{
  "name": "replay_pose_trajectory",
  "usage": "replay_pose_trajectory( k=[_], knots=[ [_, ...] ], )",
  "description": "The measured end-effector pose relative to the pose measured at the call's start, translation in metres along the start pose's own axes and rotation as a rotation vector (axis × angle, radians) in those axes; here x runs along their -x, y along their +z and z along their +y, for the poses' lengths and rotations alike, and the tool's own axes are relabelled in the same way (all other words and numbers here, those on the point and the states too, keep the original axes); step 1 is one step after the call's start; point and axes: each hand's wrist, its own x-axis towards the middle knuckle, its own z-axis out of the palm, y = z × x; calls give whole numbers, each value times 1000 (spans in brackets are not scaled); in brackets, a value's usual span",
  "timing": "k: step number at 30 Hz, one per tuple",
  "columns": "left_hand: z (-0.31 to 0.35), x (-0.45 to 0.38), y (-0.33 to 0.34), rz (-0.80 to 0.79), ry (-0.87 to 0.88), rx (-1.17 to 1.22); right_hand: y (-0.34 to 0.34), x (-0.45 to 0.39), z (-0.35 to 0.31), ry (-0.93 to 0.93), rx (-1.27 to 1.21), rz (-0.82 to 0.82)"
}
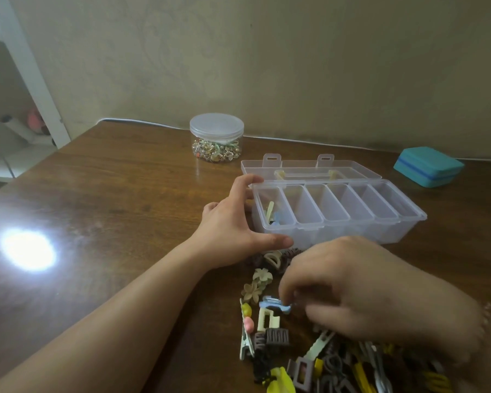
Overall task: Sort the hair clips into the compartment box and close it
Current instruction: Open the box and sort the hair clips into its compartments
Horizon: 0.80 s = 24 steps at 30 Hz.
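A person's left hand (233, 222) spreads wide against the left end wall of a clear compartment box (338, 217), fingertips on its upper corner and thumb near its lower front corner; bare wooden table (111, 194) stretches well to the left of that hand. Beyond the hand stands a lidded jar of trinkets (216, 137), apart from the box's flat-open lid (309, 168). Only the leftmost compartment, just beside the left hand, holds clips. Below both hands, the pile of hair clips (295, 344) runs to the near table edge. The right hand (360, 290), fingers curled down, pinches a small blue clip (274, 304) there. Far right, a teal case (428, 165) sits clear.
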Motion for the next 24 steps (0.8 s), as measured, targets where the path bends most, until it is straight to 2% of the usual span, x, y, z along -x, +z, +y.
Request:
replay_pose_trajectory(
  k=[3,5,8,11,16,24],
  knots=[
    [0,0,0,-1,2,-11,-9,4,5,38,-257,134],
    [0,0,0,-4,-1,-12,-10,6,7,51,-275,152],
    [-1,0,0,4,-3,-16,-3,3,4,28,-83,-41],
    [-1,0,0,11,-3,-15,2,-3,-3,-3,74,-117],
    [-1,0,0,10,-1,-19,12,-9,-6,-2,160,-12],
    [-1,0,0,6,3,-16,6,-7,-3,82,148,26]
  ],
)
